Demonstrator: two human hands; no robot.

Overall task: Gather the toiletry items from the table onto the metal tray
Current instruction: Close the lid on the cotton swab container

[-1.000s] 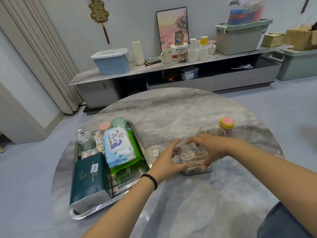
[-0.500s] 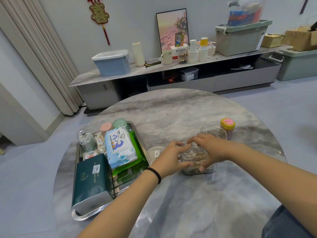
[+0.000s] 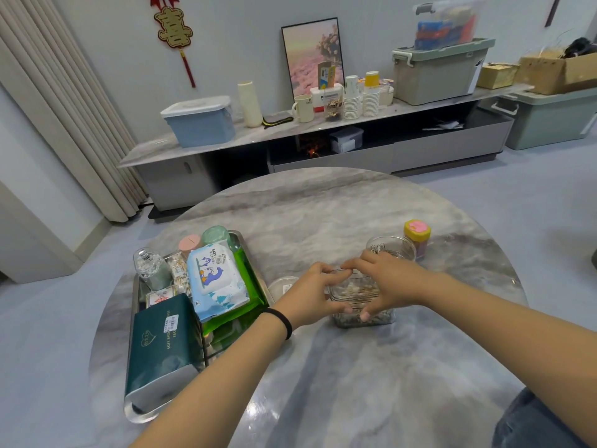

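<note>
Clear box (image 3: 361, 297): square, see-through, part-filled with small pale and dark bits; it stands on the surface (image 3: 339, 383) between both hands.
Left hand (image 3: 311, 294): fingers and thumb curled round the box's left side.
Right hand (image 3: 386, 282): curled over the box's rim and right side, thumb at the front.
Tray (image 3: 137, 412): metal, left of the left hand, well filled.
In the tray: a dark green tissue pack (image 3: 161, 347) reading "SOFT AND"; a blue-white wipes pack (image 3: 216, 279) marked "BABY" with penguins; a clear jar (image 3: 150, 266) of small white bits.
Beyond the right hand: a clear cup (image 3: 395, 247) holding wire clips; a yellow-lidded jar (image 3: 416, 236).
</note>
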